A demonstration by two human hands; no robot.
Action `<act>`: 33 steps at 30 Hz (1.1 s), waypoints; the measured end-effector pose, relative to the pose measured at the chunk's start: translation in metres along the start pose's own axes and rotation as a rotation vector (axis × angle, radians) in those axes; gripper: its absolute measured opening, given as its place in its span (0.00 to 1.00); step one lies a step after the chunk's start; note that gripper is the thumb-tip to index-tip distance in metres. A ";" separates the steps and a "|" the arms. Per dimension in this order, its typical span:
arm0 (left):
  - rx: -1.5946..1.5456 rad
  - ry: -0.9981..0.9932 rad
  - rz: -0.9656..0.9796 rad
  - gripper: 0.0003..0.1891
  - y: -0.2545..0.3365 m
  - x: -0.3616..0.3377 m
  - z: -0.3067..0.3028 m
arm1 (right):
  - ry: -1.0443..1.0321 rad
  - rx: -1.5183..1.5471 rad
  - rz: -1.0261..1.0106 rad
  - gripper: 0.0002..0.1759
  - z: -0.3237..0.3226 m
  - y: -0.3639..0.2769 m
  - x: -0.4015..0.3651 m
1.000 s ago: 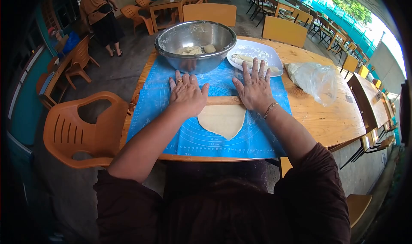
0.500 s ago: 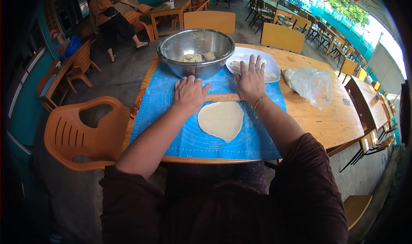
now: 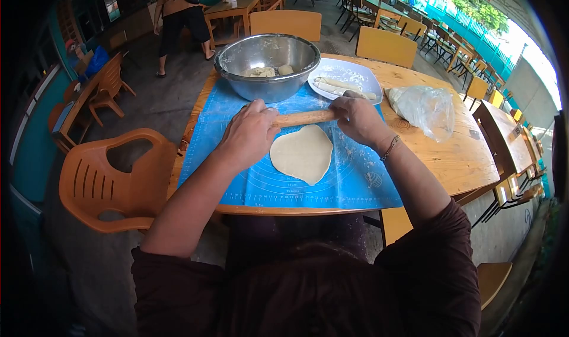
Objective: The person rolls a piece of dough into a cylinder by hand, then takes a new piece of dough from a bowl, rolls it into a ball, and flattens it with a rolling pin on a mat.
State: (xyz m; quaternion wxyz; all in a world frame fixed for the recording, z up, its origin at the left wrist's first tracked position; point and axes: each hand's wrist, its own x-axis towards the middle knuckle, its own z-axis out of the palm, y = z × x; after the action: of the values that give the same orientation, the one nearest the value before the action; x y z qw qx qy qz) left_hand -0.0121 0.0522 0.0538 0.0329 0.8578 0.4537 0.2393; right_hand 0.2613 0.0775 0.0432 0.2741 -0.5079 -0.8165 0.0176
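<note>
A wooden rolling pin (image 3: 303, 119) spans between my two hands, just beyond a flat sheet of dough (image 3: 302, 154) on the blue mat (image 3: 237, 183). My left hand (image 3: 249, 129) is closed round the pin's left end. At the other end, my right hand (image 3: 360, 119) has its fingers curled round the pin. Beyond my left hand stands a steel bowl (image 3: 267, 91) with lumps of dough (image 3: 262, 72) inside. Behind my right hand is a white plate (image 3: 370, 79) holding rolled strips of dough (image 3: 341, 86).
A clear plastic bag (image 3: 424, 109) lies on the wooden table (image 3: 468, 159) at right. An orange chair (image 3: 112, 180) stands at the table's left, and yellow chair backs (image 3: 388, 48) line the far side. A person (image 3: 184, 17) stands by a farther table (image 3: 234, 8).
My right hand went from lying flat with fingers spread to gripping the pin's end. My left hand shifted slightly left. The person in the background moved right, to the farther table.
</note>
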 end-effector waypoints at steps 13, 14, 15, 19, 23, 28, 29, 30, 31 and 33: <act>0.066 -0.054 -0.005 0.26 0.023 -0.029 0.039 | -0.386 -0.027 0.127 0.13 -0.003 -0.009 0.005; 0.091 0.017 -0.035 0.29 0.022 -0.023 0.043 | -0.346 -0.096 0.185 0.18 -0.003 -0.012 0.010; 0.094 0.018 -0.034 0.29 0.024 -0.016 0.043 | -0.342 -0.096 0.185 0.18 0.006 -0.011 0.011; 0.132 -0.122 -0.248 0.35 0.031 -0.003 0.056 | -0.123 -0.238 0.147 0.25 0.035 -0.013 0.003; 0.245 -0.129 -0.197 0.39 0.045 -0.018 0.059 | -0.135 -0.367 0.114 0.33 0.045 -0.006 -0.016; 0.225 -0.121 -0.083 0.41 0.061 -0.036 0.065 | -0.280 -0.339 0.162 0.35 0.026 -0.012 -0.041; 0.192 -0.141 -0.081 0.43 0.065 -0.037 0.063 | -0.287 -0.329 0.167 0.35 0.023 -0.014 -0.046; 0.190 -0.144 -0.082 0.43 0.069 -0.039 0.060 | -0.297 -0.318 0.172 0.34 0.022 -0.015 -0.052; 0.166 -0.196 -0.087 0.44 0.072 -0.040 0.057 | -0.301 -0.318 0.170 0.34 0.020 -0.018 -0.057; 0.143 -0.247 -0.097 0.45 0.077 -0.043 0.053 | -0.262 -0.288 0.200 0.34 0.016 -0.021 -0.066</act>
State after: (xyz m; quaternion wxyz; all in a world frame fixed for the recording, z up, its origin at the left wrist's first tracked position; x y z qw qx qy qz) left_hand 0.0494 -0.0182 0.0115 0.0390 0.8579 0.5030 0.0971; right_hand 0.2585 0.0165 0.0074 0.0873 -0.6136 -0.7847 -0.0065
